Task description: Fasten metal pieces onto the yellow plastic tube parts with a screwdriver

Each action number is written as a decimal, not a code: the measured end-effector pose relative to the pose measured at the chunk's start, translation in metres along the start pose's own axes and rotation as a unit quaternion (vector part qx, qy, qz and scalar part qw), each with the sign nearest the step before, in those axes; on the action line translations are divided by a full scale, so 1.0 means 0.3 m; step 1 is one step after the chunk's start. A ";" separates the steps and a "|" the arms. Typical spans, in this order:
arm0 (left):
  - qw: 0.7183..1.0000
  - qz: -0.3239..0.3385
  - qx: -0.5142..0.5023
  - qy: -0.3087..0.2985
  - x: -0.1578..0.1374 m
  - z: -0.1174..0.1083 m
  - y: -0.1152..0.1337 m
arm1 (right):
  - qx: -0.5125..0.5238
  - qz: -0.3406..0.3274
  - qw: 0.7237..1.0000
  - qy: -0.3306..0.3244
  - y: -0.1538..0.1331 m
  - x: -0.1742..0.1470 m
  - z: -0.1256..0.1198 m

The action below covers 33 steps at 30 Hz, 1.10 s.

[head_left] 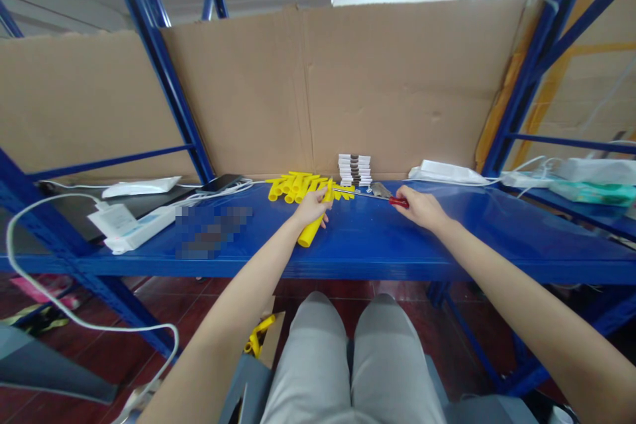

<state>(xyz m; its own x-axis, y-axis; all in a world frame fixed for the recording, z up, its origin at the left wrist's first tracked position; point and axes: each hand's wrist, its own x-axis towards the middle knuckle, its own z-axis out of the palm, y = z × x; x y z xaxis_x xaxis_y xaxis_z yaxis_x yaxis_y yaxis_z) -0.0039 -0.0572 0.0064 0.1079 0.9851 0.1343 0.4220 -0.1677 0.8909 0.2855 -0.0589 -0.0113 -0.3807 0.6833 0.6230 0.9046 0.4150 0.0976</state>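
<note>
Yellow tube in left hand, fingers closed round it; wide open end slants near-left, narrow end far. Screwdriver by its red handle in right hand, fingers wrapped on; metal shaft runs left to the tube's far end. Cannot tell whether the tip is inside or merely against it.

Below tabletop, near: cardboard box with more yellow tubes inside. On top, left: white power strip. Just beyond left hand: heap of yellow tubes, crowding it. Right of heap, farther back: stack of white-and-dark pieces. Far backdrop: cardboard panel.

Forearms reach forward from either side, converging; hands above tabletop, roughly level.
</note>
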 end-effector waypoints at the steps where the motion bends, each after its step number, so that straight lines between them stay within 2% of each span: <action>1: 1.000 0.000 0.003 0.000 -0.002 0.000 0.002 | -0.005 -0.005 1.000 0.000 0.000 0.000 -0.001; 5: 1.000 0.002 0.009 0.004 -0.005 0.000 0.008 | -0.009 -0.021 1.000 -0.001 -0.009 -0.002 -0.012; 15: 1.000 -0.006 0.006 0.004 -0.002 0.005 0.001 | 0.016 0.015 1.000 -0.020 -0.008 0.003 0.000; 23: 1.000 -0.006 0.019 0.002 0.011 0.003 -0.011 | 0.013 -0.032 0.999 -0.015 -0.012 -0.002 -0.008; 33: 1.000 -0.010 0.024 -0.009 0.020 0.004 -0.025 | 0.021 -0.001 1.000 -0.017 -0.004 0.000 0.004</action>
<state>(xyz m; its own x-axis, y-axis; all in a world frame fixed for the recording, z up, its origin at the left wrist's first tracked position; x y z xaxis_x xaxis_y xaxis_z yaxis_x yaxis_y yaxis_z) -0.0055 -0.0502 0.0000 0.1143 0.9876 0.1080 0.4662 -0.1493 0.8720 0.2842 -0.0586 -0.0122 -0.3899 0.7019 0.5961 0.8951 0.4408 0.0665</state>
